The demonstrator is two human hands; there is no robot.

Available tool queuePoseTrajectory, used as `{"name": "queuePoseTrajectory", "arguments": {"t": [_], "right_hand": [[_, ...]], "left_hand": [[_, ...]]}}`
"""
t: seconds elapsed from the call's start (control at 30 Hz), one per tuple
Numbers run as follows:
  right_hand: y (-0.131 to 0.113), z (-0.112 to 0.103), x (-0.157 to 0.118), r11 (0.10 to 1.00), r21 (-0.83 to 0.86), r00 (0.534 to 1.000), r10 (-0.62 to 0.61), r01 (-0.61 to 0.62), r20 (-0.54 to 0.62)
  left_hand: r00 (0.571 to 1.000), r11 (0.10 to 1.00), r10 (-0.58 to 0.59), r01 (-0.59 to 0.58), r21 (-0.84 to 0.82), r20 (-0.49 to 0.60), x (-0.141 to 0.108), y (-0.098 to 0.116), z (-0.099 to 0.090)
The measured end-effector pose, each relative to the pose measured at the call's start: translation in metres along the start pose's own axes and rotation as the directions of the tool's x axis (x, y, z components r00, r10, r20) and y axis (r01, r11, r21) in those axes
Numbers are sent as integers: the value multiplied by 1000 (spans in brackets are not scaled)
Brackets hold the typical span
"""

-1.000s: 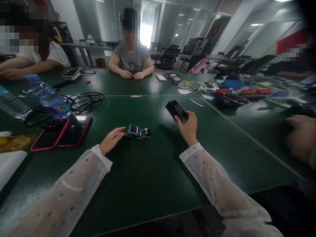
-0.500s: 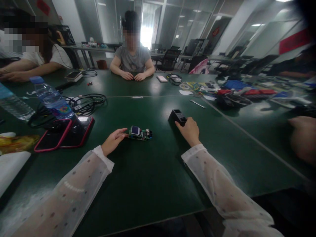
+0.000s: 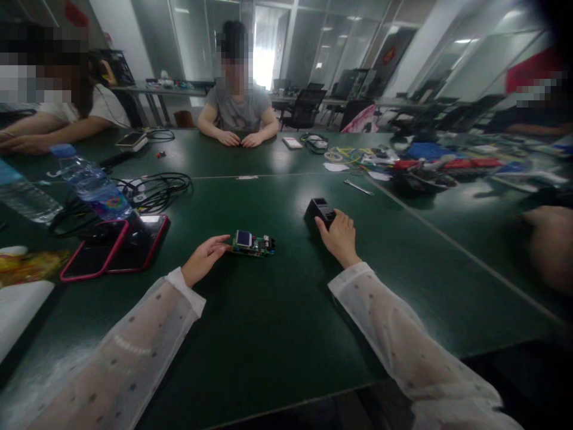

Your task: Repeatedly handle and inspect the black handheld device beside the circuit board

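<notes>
A small green circuit board (image 3: 256,245) with a small square screen lies on the dark green table in front of me. My left hand (image 3: 205,257) rests at its left end, fingers stretched out and the tips at or just touching the board's edge. To the right stands a black plastic box (image 3: 319,210) with cut-outs in its top face. My right hand (image 3: 339,235) is closed around the box's near right end, thumb on the near side and fingers over the far side. Part of the box is hidden behind this hand.
Left are two red-edged phones (image 3: 138,242), a tilted water bottle (image 3: 92,185) and coiled black cables (image 3: 168,190). A wrench (image 3: 358,187) lies beyond the box, near a pile of wires and tools (image 3: 439,164). People sit opposite and at both sides; another person's blurred hand (image 3: 550,245) is far right.
The view has shifted very slightly. My right hand has loosened or shifted a little on the black box; my left hand and the circuit board stay about where they were.
</notes>
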State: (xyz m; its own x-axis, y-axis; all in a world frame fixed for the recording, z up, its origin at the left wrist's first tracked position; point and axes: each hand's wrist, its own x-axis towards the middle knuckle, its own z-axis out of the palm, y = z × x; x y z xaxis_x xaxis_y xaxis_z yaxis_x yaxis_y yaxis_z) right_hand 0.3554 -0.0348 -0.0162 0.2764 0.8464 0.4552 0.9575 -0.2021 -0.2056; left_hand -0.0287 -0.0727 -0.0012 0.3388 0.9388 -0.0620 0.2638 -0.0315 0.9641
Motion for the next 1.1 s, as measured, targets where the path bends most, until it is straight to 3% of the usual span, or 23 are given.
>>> {"name": "queuePoseTrajectory", "arguments": {"t": [0.67,1.1], "right_hand": [[3,10,1,994,65,993,-86,92,-86],[2,12,1,995,12,992,-94,95,-80]], "left_hand": [[1000,1000,-14,14,0,2,1,-1,-1],[1000,1000,16,-17,22,7,3,-6,-2]]}}
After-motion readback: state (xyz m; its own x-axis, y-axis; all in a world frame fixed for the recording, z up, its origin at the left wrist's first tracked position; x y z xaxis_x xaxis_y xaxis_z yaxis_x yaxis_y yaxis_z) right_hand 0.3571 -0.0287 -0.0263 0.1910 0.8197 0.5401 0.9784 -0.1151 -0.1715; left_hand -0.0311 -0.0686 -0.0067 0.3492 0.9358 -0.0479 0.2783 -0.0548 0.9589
